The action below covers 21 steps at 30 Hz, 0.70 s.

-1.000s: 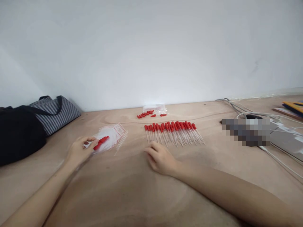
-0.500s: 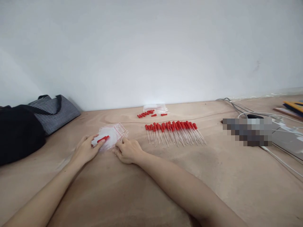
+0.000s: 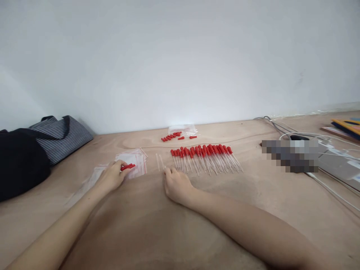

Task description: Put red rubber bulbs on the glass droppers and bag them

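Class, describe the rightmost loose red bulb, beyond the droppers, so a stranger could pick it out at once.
Find where the wall meets the table, and the row of droppers in front. Between wall and row, loose red bulbs lie by a clear bag. Yours lies farthest right, apart from the others.

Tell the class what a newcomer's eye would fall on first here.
Probably the red-topped droppers, fanned in a dense row on the table, just beyond the right hand. Next might come the red bulbs in the left hand, over pale bags. The black bag makes a dark mass at the far left.
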Tool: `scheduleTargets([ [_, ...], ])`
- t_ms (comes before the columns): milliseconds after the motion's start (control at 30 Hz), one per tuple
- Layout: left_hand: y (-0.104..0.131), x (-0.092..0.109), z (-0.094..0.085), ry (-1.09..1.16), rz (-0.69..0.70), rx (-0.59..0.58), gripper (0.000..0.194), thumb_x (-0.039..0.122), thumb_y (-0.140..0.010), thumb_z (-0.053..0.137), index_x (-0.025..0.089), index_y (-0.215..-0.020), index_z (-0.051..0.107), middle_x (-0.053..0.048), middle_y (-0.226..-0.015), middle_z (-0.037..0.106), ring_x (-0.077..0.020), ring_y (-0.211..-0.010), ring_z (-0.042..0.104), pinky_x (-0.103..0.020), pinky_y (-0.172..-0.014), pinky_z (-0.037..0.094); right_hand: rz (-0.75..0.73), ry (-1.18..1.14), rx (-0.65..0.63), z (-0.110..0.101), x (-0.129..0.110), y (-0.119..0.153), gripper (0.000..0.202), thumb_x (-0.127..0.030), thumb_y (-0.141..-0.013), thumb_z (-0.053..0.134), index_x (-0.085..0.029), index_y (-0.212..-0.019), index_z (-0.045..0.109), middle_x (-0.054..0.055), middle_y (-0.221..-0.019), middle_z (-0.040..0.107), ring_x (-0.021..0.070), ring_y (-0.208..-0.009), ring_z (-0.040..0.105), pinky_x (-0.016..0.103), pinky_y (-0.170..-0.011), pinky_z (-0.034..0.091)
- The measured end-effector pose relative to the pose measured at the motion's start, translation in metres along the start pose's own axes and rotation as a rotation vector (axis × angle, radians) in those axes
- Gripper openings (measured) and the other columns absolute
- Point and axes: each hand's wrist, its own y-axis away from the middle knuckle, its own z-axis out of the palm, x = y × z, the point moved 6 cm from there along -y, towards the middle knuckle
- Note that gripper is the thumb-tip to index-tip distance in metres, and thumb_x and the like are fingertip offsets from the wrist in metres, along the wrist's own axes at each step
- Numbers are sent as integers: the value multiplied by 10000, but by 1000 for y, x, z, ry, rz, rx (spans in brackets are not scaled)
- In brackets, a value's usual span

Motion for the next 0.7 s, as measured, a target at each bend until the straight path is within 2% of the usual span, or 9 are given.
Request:
scheduleTargets([
  [200,7,60,-2,105,100,89,268,337,-789,412,138,-935,517,-114,-924,560,-230,-812,577,-310,-724,434,5,-6,-59,-7,15,32,234,-126,-801,370,-112,-1017,460,140,-922,564,199,-702,586,290,-543,439],
  [367,5,92,9,176,156,1,269,350,-770,462,138,-918,536,-112,-920,597,-237,-830,580,-312,-718,432,57,-12,-29,-14,39,60,266,-117,-820,341,-124,-1064,448,130,-923,552,206,-696,574,299,-537,424],
  [467,6,96,13,240,168,-58,290,401,-741,495,158,-882,564,-87,-892,631,-238,-828,591,-301,-686,432,114,-26,7,-17,59,74,269,-97,-818,340,-126,-1058,455,127,-915,549,202,-722,564,302,-573,424],
  [567,4,91,16,325,122,-76,331,447,-747,465,165,-855,600,-75,-853,656,-237,-799,604,-297,-654,428,130,-65,95,-19,76,82,274,-88,-814,345,-129,-1058,462,121,-910,537,210,-810,540,314,-641,427],
  [700,-3,81,23,501,55,-116,302,427,-708,513,164,-790,636,-53,-747,678,-224,-723,620,-284,-625,426,99,-99,242,-19,85,82,268,-95,-816,354,-117,-1042,497,119,-865,521,216,-834,496,326,-679,424],
])
